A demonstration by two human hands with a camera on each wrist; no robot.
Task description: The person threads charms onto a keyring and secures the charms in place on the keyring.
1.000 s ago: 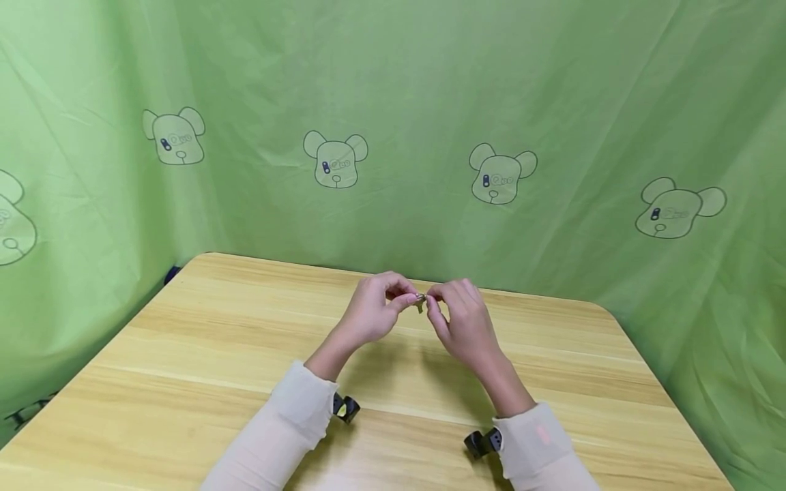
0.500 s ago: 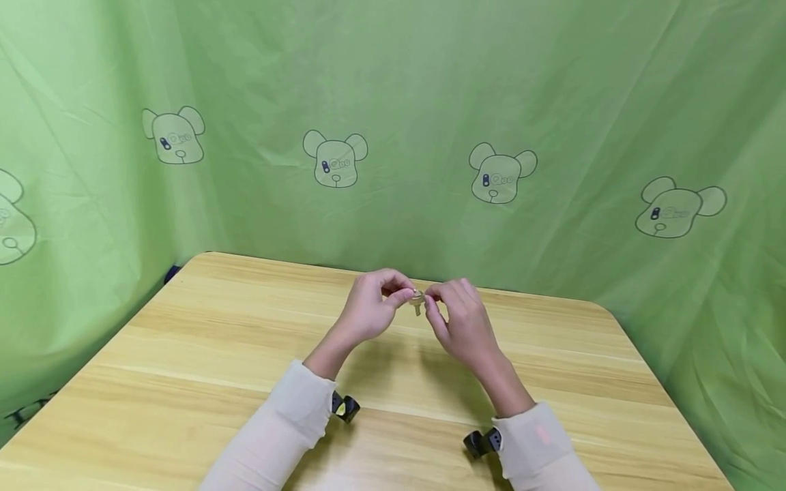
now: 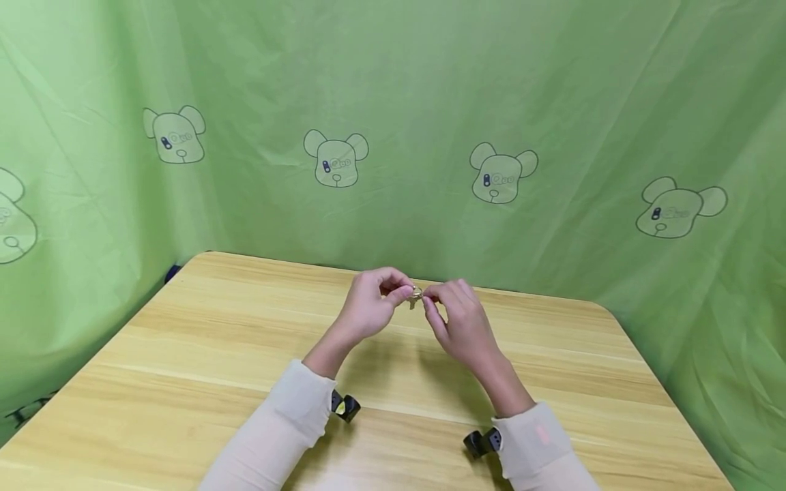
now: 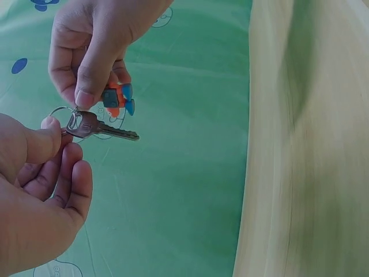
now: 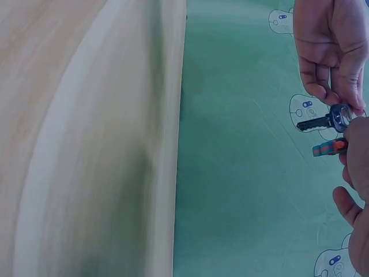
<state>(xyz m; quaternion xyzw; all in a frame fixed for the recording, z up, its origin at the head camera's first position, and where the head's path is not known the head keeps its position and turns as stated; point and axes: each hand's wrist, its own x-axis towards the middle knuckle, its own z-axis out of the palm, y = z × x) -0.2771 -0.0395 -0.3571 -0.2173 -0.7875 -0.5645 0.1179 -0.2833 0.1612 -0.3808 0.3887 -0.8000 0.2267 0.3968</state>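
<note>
Above the far part of the table, my left hand (image 3: 371, 307) pinches a metal key ring (image 4: 56, 109) between thumb and fingers. A key (image 4: 86, 124) hangs on that ring, its toothed blade pointing right in the left wrist view. From the other side, my right hand (image 3: 463, 324) pinches at the ring beside the key's head, its thumb tip right at the metal. A small orange, blue and dark charm (image 4: 111, 98) sticks out under the right fingers; part of it is hidden by them. In the right wrist view the charm lies just below the key.
The wooden table (image 3: 215, 382) has rounded far corners. Behind it and at both sides hangs a green curtain (image 3: 405, 225) with printed bear heads. Black wrist cameras (image 3: 346, 408) sit at both sleeve cuffs, low over the table.
The key ring and key have turned between the fingers, so the ring's round loop now shows. Both hands have shifted very slightly left, still pinching.
</note>
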